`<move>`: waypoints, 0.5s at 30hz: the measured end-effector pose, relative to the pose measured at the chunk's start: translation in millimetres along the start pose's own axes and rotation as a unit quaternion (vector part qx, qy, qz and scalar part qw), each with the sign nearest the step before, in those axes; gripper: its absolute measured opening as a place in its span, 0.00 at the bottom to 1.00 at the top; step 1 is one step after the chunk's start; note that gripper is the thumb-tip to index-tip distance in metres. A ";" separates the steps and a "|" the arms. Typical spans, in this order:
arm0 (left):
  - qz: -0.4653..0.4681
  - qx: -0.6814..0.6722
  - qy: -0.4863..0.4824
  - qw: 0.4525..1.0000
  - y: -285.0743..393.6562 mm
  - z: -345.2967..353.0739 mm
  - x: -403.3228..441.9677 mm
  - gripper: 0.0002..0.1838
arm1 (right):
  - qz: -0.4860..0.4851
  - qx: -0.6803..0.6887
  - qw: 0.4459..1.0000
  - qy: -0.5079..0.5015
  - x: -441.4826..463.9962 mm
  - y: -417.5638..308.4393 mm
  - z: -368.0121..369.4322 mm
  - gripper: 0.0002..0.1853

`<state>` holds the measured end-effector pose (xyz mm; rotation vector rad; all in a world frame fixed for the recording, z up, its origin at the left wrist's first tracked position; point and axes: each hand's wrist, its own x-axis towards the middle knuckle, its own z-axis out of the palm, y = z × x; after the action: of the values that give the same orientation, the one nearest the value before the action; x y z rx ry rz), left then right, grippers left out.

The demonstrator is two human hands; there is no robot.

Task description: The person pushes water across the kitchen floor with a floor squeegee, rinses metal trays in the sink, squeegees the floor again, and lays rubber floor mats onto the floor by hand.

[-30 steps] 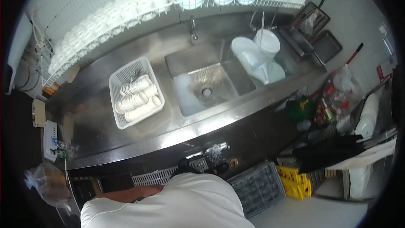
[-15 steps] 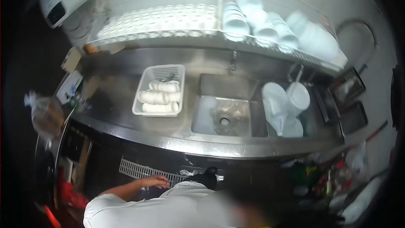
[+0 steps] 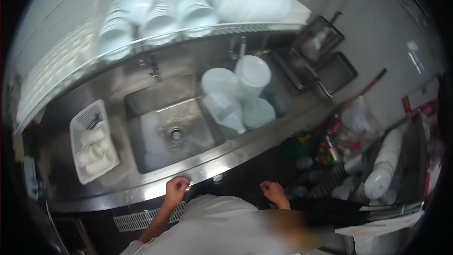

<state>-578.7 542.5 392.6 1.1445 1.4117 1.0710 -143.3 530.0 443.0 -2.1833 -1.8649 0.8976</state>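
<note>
I have the steel sink basin (image 3: 161, 95) at centre left, set into a long counter (image 3: 204, 166); it is the item nearest the hands. White foam (image 3: 151, 130) covers the basin's left side, and the drain (image 3: 176, 135) sits right of the foam. The left hand (image 3: 177, 188) is at the counter's near edge, fingers loosely curled; I cannot tell whether its fingertips are pressed together or whether it touches the steel. The right hand (image 3: 272, 192) is to the right, nearer than the counter edge and apart from it, fingers bent; I cannot confirm a pinch from this angle. Faucet (image 3: 154, 72): at the far side of the basin. Left of the basin, a white plastic basket (image 3: 76, 148) contains stacked white cups (image 3: 96, 153). Right of the basin, a second basin (image 3: 283, 105) contains a white bucket (image 3: 254, 73) and a translucent white jug (image 3: 225, 112), the jug lying nearer. Above the far edge, a wire rack (image 3: 188, 32) carries stacked pale bowls (image 3: 158, 19). Dark trays (image 3: 340, 72) are located at the counter's far right. At near right, I see another row of white bowls (image 3: 387, 160).
</note>
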 end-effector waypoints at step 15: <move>0.029 0.104 0.138 0.984 44.3 59.2 118.1 0.08 | -0.006 0.092 0.972 0.216 248.9 106.1 -122.8 0.13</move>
<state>-522.9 669.0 410.1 1.2269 1.7505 1.1793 24.9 772.2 406.8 -2.0465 -1.5228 0.5123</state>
